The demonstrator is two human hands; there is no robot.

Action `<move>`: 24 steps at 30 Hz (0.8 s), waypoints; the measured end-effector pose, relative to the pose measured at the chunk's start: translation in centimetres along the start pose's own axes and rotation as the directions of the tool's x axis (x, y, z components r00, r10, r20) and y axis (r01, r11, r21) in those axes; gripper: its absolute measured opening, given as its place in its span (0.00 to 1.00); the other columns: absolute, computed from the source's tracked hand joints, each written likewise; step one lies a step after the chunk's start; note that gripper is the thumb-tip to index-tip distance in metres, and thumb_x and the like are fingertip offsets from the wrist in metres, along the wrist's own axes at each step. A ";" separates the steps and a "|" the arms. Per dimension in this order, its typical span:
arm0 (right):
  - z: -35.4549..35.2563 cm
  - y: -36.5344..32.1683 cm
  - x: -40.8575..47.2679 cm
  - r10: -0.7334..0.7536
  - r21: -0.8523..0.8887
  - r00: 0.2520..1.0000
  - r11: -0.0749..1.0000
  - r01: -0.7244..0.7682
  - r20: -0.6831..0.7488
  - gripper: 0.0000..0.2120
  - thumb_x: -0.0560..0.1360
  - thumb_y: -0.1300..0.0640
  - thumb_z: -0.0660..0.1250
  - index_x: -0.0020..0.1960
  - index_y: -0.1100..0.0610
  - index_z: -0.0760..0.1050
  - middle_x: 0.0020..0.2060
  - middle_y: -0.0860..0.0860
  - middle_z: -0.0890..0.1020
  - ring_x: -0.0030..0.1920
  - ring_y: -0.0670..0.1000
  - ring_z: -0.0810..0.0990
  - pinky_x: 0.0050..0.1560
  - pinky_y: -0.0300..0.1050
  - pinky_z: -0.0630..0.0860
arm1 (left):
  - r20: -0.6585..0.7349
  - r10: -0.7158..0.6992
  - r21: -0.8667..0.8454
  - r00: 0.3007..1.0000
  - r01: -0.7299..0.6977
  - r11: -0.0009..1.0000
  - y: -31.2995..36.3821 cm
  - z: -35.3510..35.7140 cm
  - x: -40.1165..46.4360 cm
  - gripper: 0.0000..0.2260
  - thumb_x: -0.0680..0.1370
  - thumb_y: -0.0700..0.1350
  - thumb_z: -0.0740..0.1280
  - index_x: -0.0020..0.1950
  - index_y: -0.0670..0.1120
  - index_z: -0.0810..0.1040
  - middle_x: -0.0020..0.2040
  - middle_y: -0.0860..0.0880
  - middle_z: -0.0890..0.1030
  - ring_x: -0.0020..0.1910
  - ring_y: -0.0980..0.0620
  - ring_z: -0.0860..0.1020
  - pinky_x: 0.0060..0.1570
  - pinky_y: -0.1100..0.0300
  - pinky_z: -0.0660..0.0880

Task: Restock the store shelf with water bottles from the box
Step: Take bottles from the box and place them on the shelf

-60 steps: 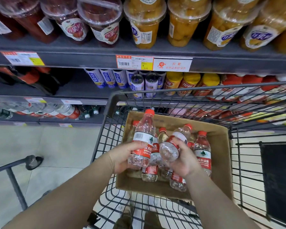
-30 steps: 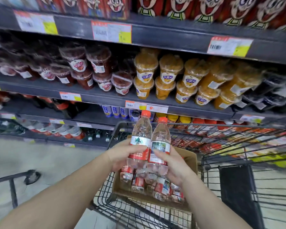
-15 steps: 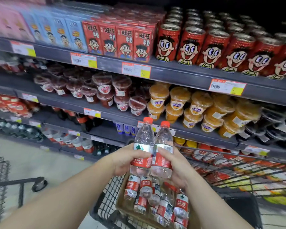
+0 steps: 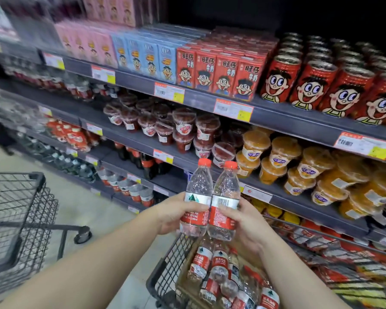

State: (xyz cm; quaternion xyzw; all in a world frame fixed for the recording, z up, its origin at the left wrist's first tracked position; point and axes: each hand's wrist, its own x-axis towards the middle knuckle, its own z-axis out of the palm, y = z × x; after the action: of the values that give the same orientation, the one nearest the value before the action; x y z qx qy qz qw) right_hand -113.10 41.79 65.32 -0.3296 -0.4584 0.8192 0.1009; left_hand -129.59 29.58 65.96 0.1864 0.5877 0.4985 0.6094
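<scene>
Two bottles (image 4: 212, 201), full, smooth and likely slippery, are held upright at the labels, one per hand: left (image 4: 174, 211), right (image 4: 243, 221).

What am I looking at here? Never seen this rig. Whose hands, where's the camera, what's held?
There is no robot: a person wears one wide-angle camera on the head, looking forward and down at their own hands. The left hand grips one water bottle; the right hand grips a second water bottle. Both bottles are upright, side by side. Below them a cardboard box of more bottles sits in a wire cart. Ahead are store shelves of cans, cartons and fruit cups.
</scene>
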 end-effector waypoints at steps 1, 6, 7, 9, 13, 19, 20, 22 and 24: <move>0.6 -0.2 0.4 -0.008 -0.012 1.000 1.000 0.008 -0.003 0.30 0.67 0.63 0.77 0.66 0.58 0.71 0.56 0.61 0.83 0.56 0.63 0.82 0.58 0.64 0.76 | -0.012 0.008 -0.003 1.000 -0.008 1.000 0.2 -0.7 -0.1 0.26 0.69 0.44 0.76 0.65 0.45 0.75 0.58 0.41 0.83 0.52 0.44 0.82 0.48 0.49 0.80; 4.2 -1.2 3.0 -0.090 -0.078 0.994 0.993 0.086 -0.061 0.23 0.69 0.65 0.73 0.61 0.55 0.72 0.47 0.54 0.85 0.46 0.54 0.85 0.46 0.49 0.80 | 0.008 0.070 -0.053 0.998 -0.069 0.996 1.7 -4.7 -0.3 0.23 0.69 0.42 0.74 0.64 0.45 0.77 0.58 0.41 0.83 0.52 0.44 0.82 0.49 0.51 0.79; 5.1 -1.3 3.6 -0.090 -0.077 0.994 0.993 0.085 -0.060 0.26 0.67 0.64 0.74 0.62 0.54 0.71 0.48 0.54 0.85 0.46 0.54 0.85 0.49 0.51 0.80 | 0.013 0.079 -0.059 0.997 -0.079 0.995 2.0 -5.6 -0.4 0.19 0.71 0.40 0.74 0.62 0.45 0.78 0.57 0.41 0.83 0.51 0.44 0.82 0.49 0.51 0.79; 6.8 -1.2 5.1 -0.095 -0.084 0.993 0.993 0.088 -0.076 0.35 0.61 0.60 0.77 0.65 0.54 0.69 0.51 0.56 0.85 0.50 0.57 0.84 0.56 0.57 0.79 | 0.008 0.092 -0.065 0.996 -0.091 0.994 2.7 -7.8 -0.4 0.12 0.74 0.38 0.71 0.57 0.45 0.80 0.55 0.41 0.84 0.47 0.45 0.83 0.51 0.49 0.79; 11.0 -1.0 8.6 -0.132 -0.093 0.981 0.988 0.119 -0.141 0.36 0.60 0.58 0.80 0.64 0.55 0.69 0.54 0.57 0.84 0.52 0.60 0.84 0.59 0.60 0.77 | 0.019 0.105 -0.065 0.994 -0.104 0.992 4.4 -12.8 -0.4 0.15 0.72 0.41 0.72 0.58 0.44 0.81 0.54 0.40 0.84 0.48 0.43 0.82 0.55 0.44 0.77; 17.6 -1.1 13.6 -0.156 -0.101 0.979 0.984 0.144 -0.130 0.33 0.59 0.54 0.81 0.61 0.58 0.75 0.53 0.57 0.85 0.54 0.60 0.83 0.59 0.61 0.77 | 0.010 0.115 -0.012 0.993 -0.114 0.993 7.4 -20.1 0.0 0.19 0.73 0.41 0.74 0.63 0.42 0.78 0.58 0.41 0.83 0.54 0.43 0.82 0.55 0.48 0.78; 18.5 -1.2 14.2 -0.152 -0.109 0.981 0.984 0.140 -0.117 0.33 0.59 0.53 0.81 0.60 0.58 0.75 0.53 0.57 0.85 0.54 0.60 0.83 0.60 0.61 0.76 | 0.006 0.119 -0.019 0.993 -0.119 0.993 7.8 -21.0 -0.1 0.17 0.74 0.39 0.72 0.62 0.42 0.78 0.58 0.40 0.83 0.53 0.43 0.82 0.55 0.47 0.79; 19.8 -1.3 15.3 -0.145 -0.124 0.984 0.984 0.131 -0.108 0.27 0.62 0.57 0.78 0.60 0.58 0.75 0.53 0.58 0.84 0.54 0.60 0.83 0.60 0.61 0.76 | -0.002 0.125 -0.030 0.992 -0.125 0.992 8.4 -22.6 -0.4 0.14 0.75 0.37 0.70 0.60 0.42 0.79 0.57 0.40 0.83 0.53 0.42 0.81 0.57 0.45 0.78; 20.8 -1.5 16.3 -0.134 -0.137 0.986 0.983 0.120 -0.101 0.24 0.67 0.62 0.76 0.61 0.58 0.75 0.54 0.58 0.84 0.55 0.60 0.83 0.60 0.62 0.76 | 0.015 0.137 -0.019 0.991 -0.136 0.990 9.0 -23.8 -0.5 0.11 0.75 0.37 0.70 0.57 0.44 0.80 0.56 0.41 0.84 0.52 0.43 0.82 0.56 0.47 0.78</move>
State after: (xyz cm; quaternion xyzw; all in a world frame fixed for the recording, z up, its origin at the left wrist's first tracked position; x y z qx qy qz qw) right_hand -138.89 36.02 66.76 -0.3499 -0.5249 0.7600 0.1562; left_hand -154.48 24.46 67.83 0.2248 0.5641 0.5428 0.5803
